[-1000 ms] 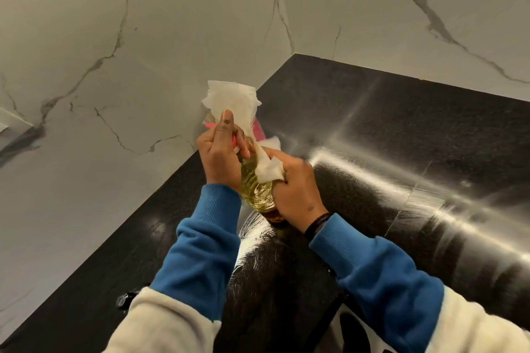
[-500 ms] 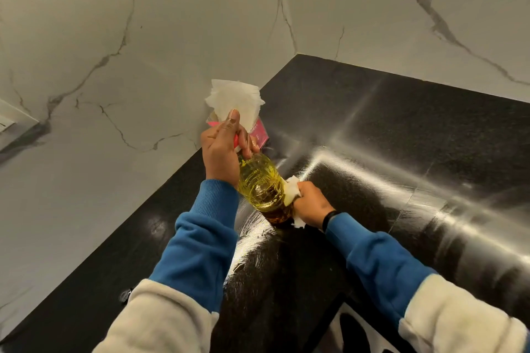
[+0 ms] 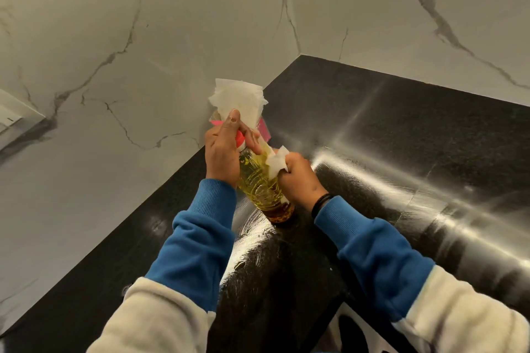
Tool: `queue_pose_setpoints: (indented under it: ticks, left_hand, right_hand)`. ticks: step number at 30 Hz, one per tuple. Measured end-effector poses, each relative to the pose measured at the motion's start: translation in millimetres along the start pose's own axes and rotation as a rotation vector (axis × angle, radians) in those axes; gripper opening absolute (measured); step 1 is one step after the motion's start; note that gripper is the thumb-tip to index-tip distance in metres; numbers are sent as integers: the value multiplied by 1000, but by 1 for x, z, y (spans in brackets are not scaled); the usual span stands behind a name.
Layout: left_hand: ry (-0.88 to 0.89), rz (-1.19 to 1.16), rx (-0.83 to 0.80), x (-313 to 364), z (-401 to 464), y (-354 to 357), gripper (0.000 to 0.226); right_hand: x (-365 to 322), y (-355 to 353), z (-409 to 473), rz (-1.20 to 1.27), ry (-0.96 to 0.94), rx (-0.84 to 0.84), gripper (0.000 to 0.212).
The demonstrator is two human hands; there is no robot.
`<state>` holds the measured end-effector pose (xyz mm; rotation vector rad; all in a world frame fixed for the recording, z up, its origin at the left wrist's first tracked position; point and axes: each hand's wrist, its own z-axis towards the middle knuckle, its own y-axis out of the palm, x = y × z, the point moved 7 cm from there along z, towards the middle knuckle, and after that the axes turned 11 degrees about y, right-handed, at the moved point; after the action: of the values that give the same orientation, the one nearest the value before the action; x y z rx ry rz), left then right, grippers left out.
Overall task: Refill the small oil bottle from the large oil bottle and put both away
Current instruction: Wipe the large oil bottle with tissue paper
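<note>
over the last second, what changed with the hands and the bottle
The right hand, gripping a crumpled white paper tissue, wiped down to the clear yellow oil bottle's base, then back up its side. The left hand kept holding the bottle's red-capped neck; the bottle stayed standing.

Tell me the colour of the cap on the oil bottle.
Red, partly hidden under the left hand; the cap shows in the head view.

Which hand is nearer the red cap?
Left. The left hand grips the bottle right at the red cap; the right hand is lower, holding a tissue against the bottle's side.
</note>
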<state>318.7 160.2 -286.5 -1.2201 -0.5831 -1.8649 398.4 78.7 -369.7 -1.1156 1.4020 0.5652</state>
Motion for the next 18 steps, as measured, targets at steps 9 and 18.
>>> queue_pose_setpoints:
  ticks: [9, 18]
  left_hand:
    - [153, 88, 572, 19, -29, -4, 48]
    - [50, 27, 195, 5, 1, -13, 40]
  right_hand:
    - [61, 21, -45, -119, 315, 40, 33]
    - [-33, 3, -40, 212, -230, 203, 44]
